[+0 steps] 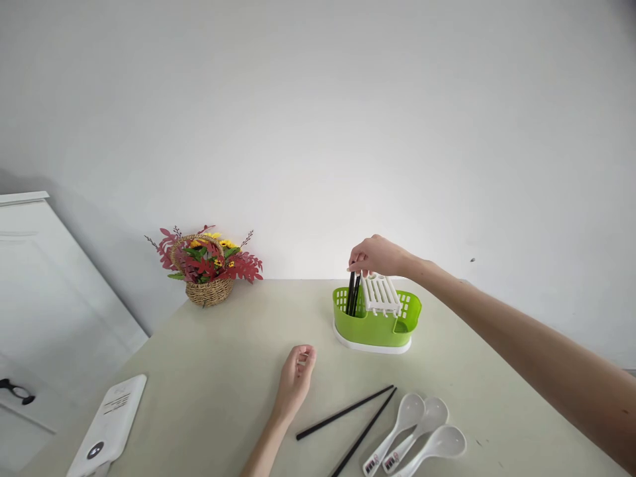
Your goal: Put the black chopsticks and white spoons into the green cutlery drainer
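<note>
My right hand (373, 256) reaches to the green holder (373, 331) and pinches the tops of black chopsticks (353, 295). Their lower ends are down inside its left compartment. Beside them a white slatted rack (381, 296) sits across the middle of the holder. My left hand (297, 377) rests over the table to the left of the holder, fingers curled in, with nothing visible in them. Two more black chopsticks (344, 412) lie on the table to its right, their far ends close together. Near them are three white spoons (410, 412), bowls pointing away from me.
A wicker basket (209, 291) of red and yellow flowers stands at the back left of the pale table (223, 371). A white power bank (110, 424) lies at the left edge. Behind are a white wall (318, 146) and a white cabinet (44, 285).
</note>
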Demonstrator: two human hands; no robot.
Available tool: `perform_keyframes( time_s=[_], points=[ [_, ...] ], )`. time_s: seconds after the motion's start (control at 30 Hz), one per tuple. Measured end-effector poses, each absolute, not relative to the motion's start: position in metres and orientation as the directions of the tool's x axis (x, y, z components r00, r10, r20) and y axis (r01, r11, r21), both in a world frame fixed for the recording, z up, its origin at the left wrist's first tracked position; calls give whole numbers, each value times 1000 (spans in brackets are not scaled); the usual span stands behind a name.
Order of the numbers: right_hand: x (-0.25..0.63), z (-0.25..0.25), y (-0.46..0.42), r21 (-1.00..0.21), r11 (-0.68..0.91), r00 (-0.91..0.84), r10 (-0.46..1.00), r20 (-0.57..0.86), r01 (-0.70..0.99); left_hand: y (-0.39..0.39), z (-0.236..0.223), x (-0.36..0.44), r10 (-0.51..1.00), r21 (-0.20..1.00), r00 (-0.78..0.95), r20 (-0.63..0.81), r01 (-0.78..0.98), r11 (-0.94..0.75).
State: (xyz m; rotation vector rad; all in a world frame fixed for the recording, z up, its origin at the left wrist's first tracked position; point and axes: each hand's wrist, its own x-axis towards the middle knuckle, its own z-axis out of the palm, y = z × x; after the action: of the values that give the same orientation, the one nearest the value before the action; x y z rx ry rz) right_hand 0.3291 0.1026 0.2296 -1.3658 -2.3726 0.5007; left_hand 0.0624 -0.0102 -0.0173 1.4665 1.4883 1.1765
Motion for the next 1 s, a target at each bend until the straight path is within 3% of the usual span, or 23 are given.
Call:
perform_keyframes(
  time_s=[0.33, 0.7, 1.0],
  points=[
    [335, 216, 148, -531, 433, -500, 866, 20, 729, -13, -19, 65, 989, 927, -75, 126, 363, -91],
    [331, 204, 159, -463, 323, -404, 911, -85, 826, -14, -16, 65, 990, 915, -49, 129, 391, -100],
    [327, 193, 145, -477, 235, -234, 970, 62, 847, -16, -16, 66, 987, 889, 83, 140, 428, -162]
  ],
)
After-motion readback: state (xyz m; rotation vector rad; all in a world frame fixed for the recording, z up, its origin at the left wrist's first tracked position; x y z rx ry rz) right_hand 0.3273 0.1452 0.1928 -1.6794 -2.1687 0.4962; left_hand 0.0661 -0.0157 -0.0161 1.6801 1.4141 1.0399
